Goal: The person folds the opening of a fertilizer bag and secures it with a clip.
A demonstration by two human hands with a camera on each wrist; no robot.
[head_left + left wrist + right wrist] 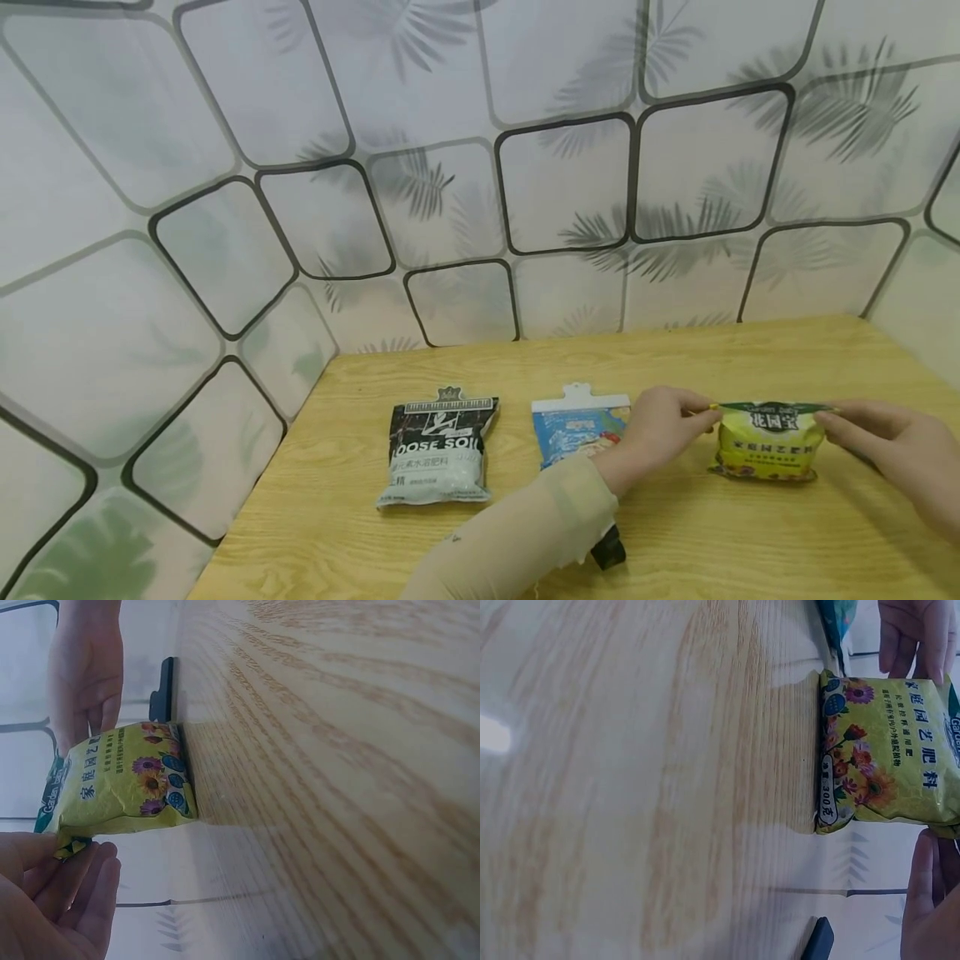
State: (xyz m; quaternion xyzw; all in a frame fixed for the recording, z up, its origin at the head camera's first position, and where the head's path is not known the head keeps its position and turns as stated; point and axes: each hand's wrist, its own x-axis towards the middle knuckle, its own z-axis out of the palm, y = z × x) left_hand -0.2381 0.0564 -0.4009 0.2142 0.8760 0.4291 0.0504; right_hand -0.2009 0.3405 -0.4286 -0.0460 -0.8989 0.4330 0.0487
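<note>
A yellow and green fertilizer bag printed with flowers rests upright on the wooden table, its front facing me. My left hand pinches its top left corner between thumb and fingers. At the opposite top corner my right hand pinches the bag's edge the same way. In the left wrist view the bag stands with its bottom on the tabletop, a hand at each end. The right wrist view shows "300克" on the bag.
A black and white "LOOSE SOIL" bag with a clip on top lies left. A blue bag with a white clip lies mid-table, partly covered by my left arm. A dark narrow object lies near my right hand. Patterned curtains enclose the table.
</note>
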